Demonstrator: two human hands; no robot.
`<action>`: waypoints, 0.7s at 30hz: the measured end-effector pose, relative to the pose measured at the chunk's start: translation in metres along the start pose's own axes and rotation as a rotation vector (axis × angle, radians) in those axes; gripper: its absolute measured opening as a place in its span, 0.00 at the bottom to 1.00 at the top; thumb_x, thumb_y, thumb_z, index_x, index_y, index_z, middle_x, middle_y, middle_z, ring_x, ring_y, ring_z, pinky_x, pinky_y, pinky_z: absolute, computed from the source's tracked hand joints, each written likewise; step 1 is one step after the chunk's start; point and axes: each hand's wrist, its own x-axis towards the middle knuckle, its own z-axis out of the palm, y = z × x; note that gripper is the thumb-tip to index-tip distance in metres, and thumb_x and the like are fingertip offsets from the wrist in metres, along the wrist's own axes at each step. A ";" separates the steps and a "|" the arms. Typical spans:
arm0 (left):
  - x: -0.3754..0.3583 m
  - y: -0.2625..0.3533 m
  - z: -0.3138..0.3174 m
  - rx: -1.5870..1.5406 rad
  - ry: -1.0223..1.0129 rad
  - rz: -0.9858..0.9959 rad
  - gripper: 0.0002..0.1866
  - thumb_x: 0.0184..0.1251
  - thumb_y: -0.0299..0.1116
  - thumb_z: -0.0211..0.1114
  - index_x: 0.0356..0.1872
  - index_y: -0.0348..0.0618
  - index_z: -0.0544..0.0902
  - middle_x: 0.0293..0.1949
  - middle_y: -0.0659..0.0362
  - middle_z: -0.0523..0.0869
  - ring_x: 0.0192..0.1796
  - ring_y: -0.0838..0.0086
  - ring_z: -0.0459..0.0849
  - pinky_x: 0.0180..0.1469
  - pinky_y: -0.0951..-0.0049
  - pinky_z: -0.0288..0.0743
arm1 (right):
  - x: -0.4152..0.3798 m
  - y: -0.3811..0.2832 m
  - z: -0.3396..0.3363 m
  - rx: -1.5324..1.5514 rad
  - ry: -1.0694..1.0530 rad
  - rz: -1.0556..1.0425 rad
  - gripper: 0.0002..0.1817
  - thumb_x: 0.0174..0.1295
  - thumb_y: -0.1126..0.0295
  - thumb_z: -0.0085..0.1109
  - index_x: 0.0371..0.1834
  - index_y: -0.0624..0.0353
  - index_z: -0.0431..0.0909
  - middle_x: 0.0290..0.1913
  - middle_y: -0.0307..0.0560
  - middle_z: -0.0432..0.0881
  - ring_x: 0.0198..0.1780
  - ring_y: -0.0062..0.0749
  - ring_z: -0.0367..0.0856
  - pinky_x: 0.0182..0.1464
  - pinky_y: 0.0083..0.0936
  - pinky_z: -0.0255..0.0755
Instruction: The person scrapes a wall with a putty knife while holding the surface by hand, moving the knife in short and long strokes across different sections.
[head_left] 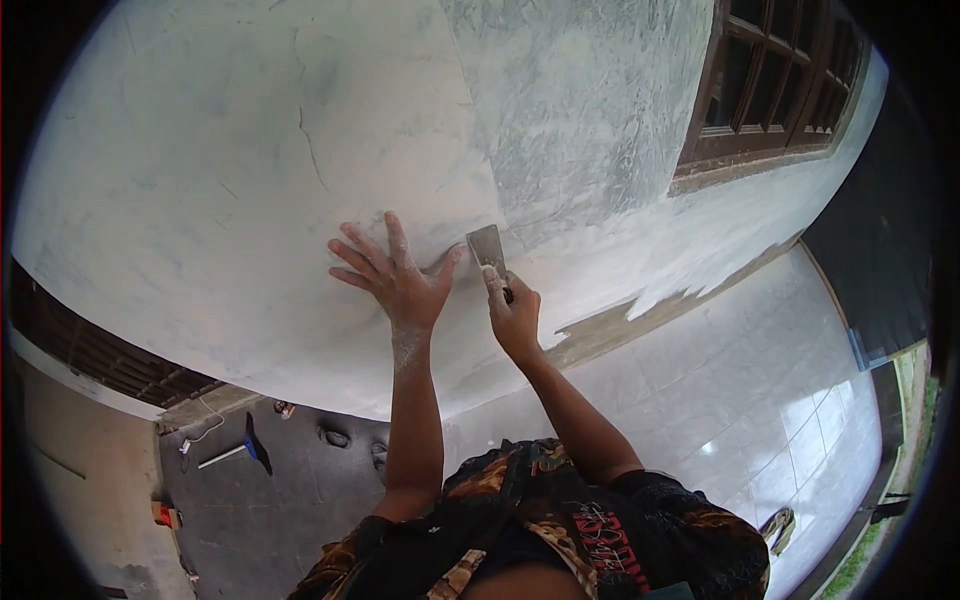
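Note:
My right hand (516, 312) grips a putty knife (486, 245), its flat metal blade up against the wall (400, 120). White dust or filler coats the thumb and part of the blade. To its left, my left hand (403, 280) lies spread on the wall, fingers apart and whitened with powder. The thumb of that hand points toward the blade. Around both hands the wall is smooth and whitish, with a rougher grey-streaked patch above the blade. A thin crack (308, 140) runs down the wall at upper left.
A brown-framed window (770, 90) sits at upper right. Below the wall, a shiny tiled floor (720, 370) stretches right. On the dark floor at lower left lies a blue-and-black long-handled tool (250, 447), near a white cable (208, 425). A dark sheet (870, 240) hangs at far right.

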 end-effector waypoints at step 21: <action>0.002 -0.003 0.003 -0.004 -0.013 0.003 0.63 0.50 0.71 0.70 0.81 0.50 0.49 0.78 0.30 0.31 0.77 0.27 0.22 0.64 0.16 0.20 | -0.006 0.024 0.005 0.082 0.012 0.080 0.24 0.73 0.56 0.59 0.25 0.67 0.76 0.13 0.45 0.64 0.18 0.21 0.59 0.22 0.30 0.57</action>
